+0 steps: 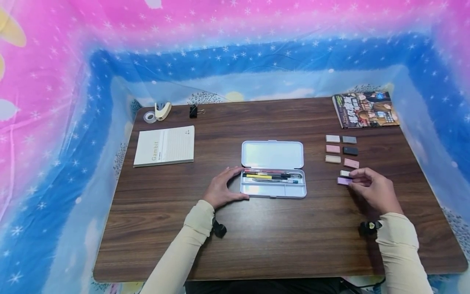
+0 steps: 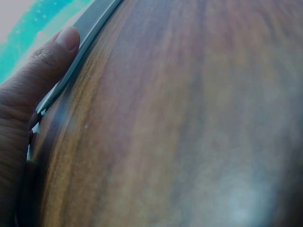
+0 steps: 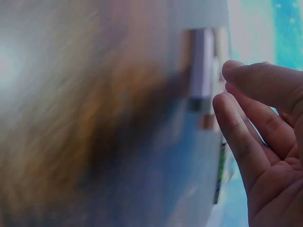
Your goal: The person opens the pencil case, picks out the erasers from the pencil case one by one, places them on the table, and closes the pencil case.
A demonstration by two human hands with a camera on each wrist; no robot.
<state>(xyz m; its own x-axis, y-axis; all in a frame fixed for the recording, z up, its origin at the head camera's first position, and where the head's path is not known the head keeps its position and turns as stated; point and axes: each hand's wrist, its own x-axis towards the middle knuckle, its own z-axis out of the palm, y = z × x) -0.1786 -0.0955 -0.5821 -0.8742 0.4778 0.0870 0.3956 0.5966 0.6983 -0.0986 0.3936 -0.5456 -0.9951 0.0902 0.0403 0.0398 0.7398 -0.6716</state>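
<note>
An open white pencil case (image 1: 263,190) lies at mid-table, holding several pens (image 1: 265,177) in its upper compartment. My left hand (image 1: 225,188) grips its left end, fingers at the hinge corner and thumb along the near edge; in the left wrist view the thumb (image 2: 52,59) presses against that edge. On the right, my right hand (image 1: 376,190) reaches to a purple eraser (image 1: 343,181) and a small white eraser (image 1: 344,173) behind it. In the right wrist view, the thumb and fingertips stand slightly apart beside the purple eraser (image 3: 201,66); whether they touch it is unclear.
Several other erasers, among them a black one (image 1: 350,151) and a pink one (image 1: 351,163), lie behind the right hand. A comic book (image 1: 367,109) is at the back right. A notebook (image 1: 165,145), tape roll (image 1: 149,117), cream stapler (image 1: 162,110) and binder clip (image 1: 193,111) lie left.
</note>
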